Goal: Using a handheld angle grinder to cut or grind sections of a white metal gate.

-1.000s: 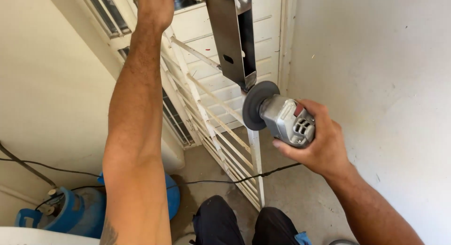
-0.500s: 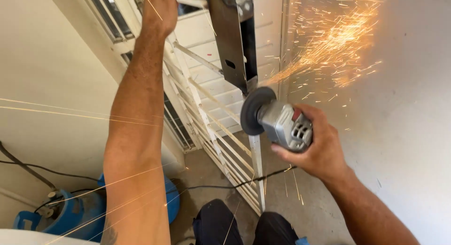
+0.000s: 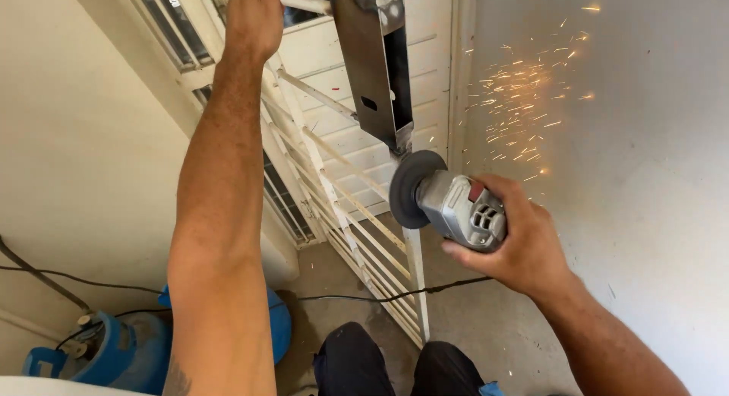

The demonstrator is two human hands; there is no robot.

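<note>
My right hand (image 3: 520,244) grips a grey angle grinder (image 3: 463,208). Its dark disc (image 3: 410,188) meets the lower end of a dark metal plate (image 3: 372,69) fixed to a white barred gate (image 3: 342,206). Orange sparks (image 3: 524,100) fly up and right against the wall. My left hand (image 3: 254,16) reaches up and is closed around a white bar at the top of the gate, left of the plate.
A blue gas cylinder (image 3: 121,350) stands at the lower left with a hose. A black cable (image 3: 395,291) runs across the concrete floor. My dark-trousered knees (image 3: 395,366) are at the bottom. A plain wall (image 3: 645,176) closes the right side; a louvred window (image 3: 163,24) is upper left.
The grinder disc has stayed against the plate's lower end. Sparks started half a second ago and are now fewer, drifting right. My left hand still holds the bar.
</note>
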